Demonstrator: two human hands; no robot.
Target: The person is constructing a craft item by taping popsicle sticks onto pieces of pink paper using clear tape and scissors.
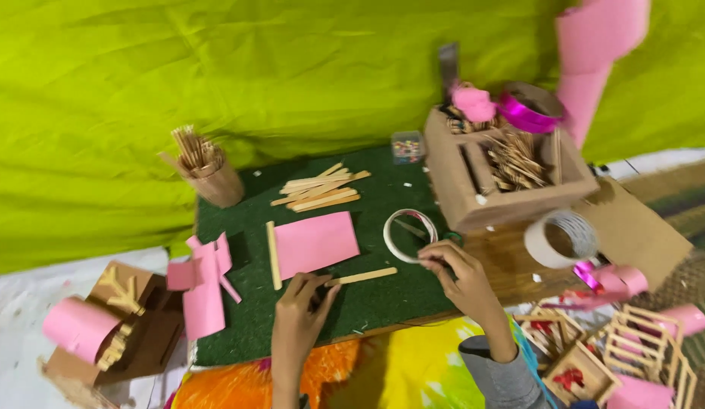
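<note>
Pinching one end of a flat wooden craft stick (361, 276) against the green felt surface (383, 299), the left hand (301, 303) had its fingers curled closed around that end, apparently to keep the stick flat while it lay near the front edge of the surface. The right hand (455, 273) was curled at the rim of a white tape roll (410, 235), its fingertips touching the ring's near side; whether it actually gripped the roll could not be told through the blur. Just beyond the stick lay a pink paper rectangle (316, 244) with a second stick (273, 255) set along its left edge, as if lined up as a border. Farther back a loose pile of sticks (320, 189) rested within easy reach, and a cardboard cup of thin sticks (209, 170) stood at the back left corner. A cardboard box (504, 178) with compartments, holding more craft pieces and a magenta ribbon spool (527, 113), sat to the right, with a wider tape roll (561, 238) beside it. Folded pink paper scraps (203, 284) lay at the left edge, and small stick-built frames (633, 352) stood off to the right.
</note>
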